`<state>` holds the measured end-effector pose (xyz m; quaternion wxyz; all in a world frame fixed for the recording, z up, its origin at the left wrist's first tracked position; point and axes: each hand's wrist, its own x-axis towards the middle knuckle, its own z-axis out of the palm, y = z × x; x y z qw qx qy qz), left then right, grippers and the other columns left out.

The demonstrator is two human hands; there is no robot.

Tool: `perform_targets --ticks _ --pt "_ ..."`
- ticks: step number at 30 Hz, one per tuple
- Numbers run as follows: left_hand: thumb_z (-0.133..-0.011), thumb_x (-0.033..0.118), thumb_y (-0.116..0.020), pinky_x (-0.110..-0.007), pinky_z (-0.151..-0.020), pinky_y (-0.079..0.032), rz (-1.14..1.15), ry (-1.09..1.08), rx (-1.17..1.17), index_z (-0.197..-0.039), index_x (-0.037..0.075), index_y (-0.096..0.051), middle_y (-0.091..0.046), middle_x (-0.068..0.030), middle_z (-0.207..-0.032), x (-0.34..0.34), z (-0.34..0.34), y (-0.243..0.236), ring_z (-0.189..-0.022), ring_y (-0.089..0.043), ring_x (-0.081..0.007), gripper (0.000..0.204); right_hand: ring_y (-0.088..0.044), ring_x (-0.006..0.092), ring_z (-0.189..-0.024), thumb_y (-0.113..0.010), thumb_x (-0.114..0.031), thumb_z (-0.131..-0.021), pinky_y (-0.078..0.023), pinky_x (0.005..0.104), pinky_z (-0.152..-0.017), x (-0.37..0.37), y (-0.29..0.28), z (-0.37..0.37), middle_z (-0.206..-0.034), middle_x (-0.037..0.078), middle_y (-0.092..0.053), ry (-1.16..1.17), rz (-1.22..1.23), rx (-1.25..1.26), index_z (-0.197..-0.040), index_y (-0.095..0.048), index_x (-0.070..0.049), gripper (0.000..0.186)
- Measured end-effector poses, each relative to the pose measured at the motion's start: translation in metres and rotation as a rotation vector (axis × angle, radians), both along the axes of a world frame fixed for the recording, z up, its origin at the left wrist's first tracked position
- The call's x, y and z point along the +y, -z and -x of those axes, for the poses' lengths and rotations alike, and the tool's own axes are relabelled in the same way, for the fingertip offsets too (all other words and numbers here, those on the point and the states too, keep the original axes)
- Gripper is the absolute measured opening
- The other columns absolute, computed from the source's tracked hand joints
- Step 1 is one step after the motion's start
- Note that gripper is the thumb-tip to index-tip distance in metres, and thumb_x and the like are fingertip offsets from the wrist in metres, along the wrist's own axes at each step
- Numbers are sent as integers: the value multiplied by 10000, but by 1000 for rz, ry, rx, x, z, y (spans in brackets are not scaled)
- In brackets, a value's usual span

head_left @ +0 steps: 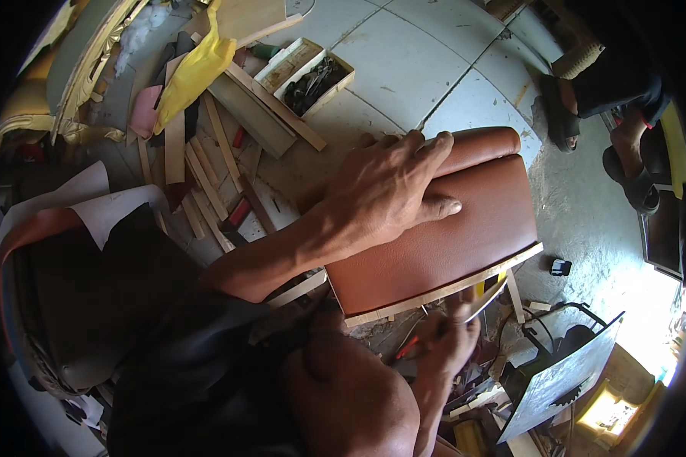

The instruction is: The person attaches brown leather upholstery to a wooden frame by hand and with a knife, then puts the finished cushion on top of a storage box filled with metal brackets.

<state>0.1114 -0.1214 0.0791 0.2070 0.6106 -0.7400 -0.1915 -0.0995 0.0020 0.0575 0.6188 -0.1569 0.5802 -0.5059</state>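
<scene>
A brown leather-covered padded panel [465, 221] lies tilted in front of me, with a thicker padded roll [484, 146] along its far side. A pale wooden strip [450, 293] runs along its near edge. My left hand [389, 186] rests on the leather, fingers over the roll and thumb stretched out on the panel. Just below the wooden edge is my right hand [453, 331], its fingers curled closed. A yellow piece and a curved pale edge [488, 301] show beside those fingers; what they grip is partly hidden and I cannot make it out.
Loose wooden slats [213, 167] and a yellow bag [194, 65] litter the floor at left. A box of dark small parts [312, 84] stands beyond. At lower right is a table saw [564, 381] with its toothed blade exposed. Another person's sandalled feet [568, 114] are at upper right.
</scene>
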Motion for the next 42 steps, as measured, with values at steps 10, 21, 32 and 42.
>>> perform_targets --ticks 10,21,32,42 --pt "-846 373 -829 -500 -960 -497 139 7 -12 -1412 12 -532 -670 -228 -1227 -30 -4 -34 -1079 -668 -408 734 -445 73 -437 -740 -201 -958 -356 231 -385 -24 7 -68 -642 -28 -525 167 29 -275 -1092 -579 -104 231" --pt "-835 338 -828 -488 -1060 -384 380 161 -364 -1452 66 -550 -626 -167 -1331 -8 52 -30 -1263 -585 -328 730 -403 76 -480 -671 -297 -1031 -322 262 -453 -11 107 -64 -649 -42 -476 118 155 -580 -1075 -571 -115 212" --pt "-860 383 -818 -540 -1053 -386 576 223 -553 -1468 119 -576 -550 -112 -1334 40 60 65 -1286 -529 -301 706 -445 91 -518 -562 -304 -1087 -395 270 -504 -15 147 -69 -760 -4 -617 90 -175 -410 -1406 -515 -76 395" --pt "-848 202 -807 -579 -1046 -362 453 310 -552 -1497 135 -538 -465 -160 -1374 61 58 108 -1264 -445 -378 707 -688 433 -1030 -618 -107 -954 -550 455 -926 14 197 46 -1097 227 -720 -93 44 780 -1335 -638 -75 383"
